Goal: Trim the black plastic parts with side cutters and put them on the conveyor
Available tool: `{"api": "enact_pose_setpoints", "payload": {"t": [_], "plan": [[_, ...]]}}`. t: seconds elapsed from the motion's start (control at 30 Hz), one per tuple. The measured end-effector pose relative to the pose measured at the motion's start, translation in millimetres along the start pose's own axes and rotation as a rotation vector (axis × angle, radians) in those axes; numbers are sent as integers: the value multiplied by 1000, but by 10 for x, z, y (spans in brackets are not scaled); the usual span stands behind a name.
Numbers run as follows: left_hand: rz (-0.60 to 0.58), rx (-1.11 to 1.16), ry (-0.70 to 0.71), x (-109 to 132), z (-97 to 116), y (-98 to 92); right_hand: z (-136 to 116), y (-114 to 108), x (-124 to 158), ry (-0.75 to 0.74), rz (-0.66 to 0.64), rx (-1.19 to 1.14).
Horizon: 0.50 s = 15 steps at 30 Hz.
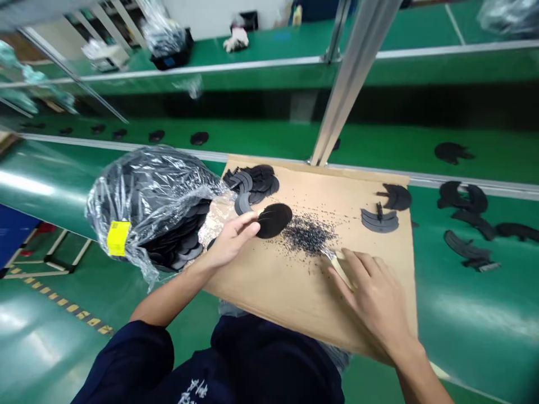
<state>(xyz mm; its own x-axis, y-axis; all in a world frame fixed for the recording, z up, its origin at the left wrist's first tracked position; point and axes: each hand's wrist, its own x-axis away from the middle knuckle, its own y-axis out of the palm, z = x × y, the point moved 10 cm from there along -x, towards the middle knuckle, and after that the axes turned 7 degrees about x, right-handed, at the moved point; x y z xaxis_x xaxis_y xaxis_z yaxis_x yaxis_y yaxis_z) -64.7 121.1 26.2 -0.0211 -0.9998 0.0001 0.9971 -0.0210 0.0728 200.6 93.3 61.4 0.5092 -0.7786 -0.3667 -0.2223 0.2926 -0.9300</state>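
Note:
My left hand (236,238) pinches the edge of a flat black disc-shaped part (274,220) between thumb and fingers. Just right of the disc, a heap of tiny black bits (309,234) is spread on a sheet of brown cardboard (269,297). My right hand (370,286) is closed around a small hand tool (339,265) with a cream handle and a metal tip. That tip touches or hovers at the lower right edge of the heap; its exact kind is unclear. Black curved parts (255,182) are piled at the cardboard's back left.
Left of the cardboard sits a clear plastic bag (155,185) of black parts, with a yellow label (118,238). Curved black pieces (379,220) lie at the cardboard's right, others (467,247) on the green bench. A metal post (351,78) rises behind the cardboard.

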Motion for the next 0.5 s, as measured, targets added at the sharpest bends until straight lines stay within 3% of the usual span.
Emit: {"api": "enact_pose_setpoints", "payload": {"t": [0.13, 0.2, 0.27, 0.37, 0.5], "plan": [[-48, -371, 252, -841, 452, -372, 248, 190, 196, 89, 40, -34], [-21, -634, 267, -1352, 511, -548, 293, 267, 294, 107, 61, -60], [44, -939, 190, -1814, 459, -712, 306, 321, 382, 130, 76, -75], [33, -1050, 124, -2246, 363, -756, 317, 362, 494, 183, 90, -67], [-66, -1103, 79, -2511, 283, -601, 338, 384, 610, 229, 88, -67]]}}
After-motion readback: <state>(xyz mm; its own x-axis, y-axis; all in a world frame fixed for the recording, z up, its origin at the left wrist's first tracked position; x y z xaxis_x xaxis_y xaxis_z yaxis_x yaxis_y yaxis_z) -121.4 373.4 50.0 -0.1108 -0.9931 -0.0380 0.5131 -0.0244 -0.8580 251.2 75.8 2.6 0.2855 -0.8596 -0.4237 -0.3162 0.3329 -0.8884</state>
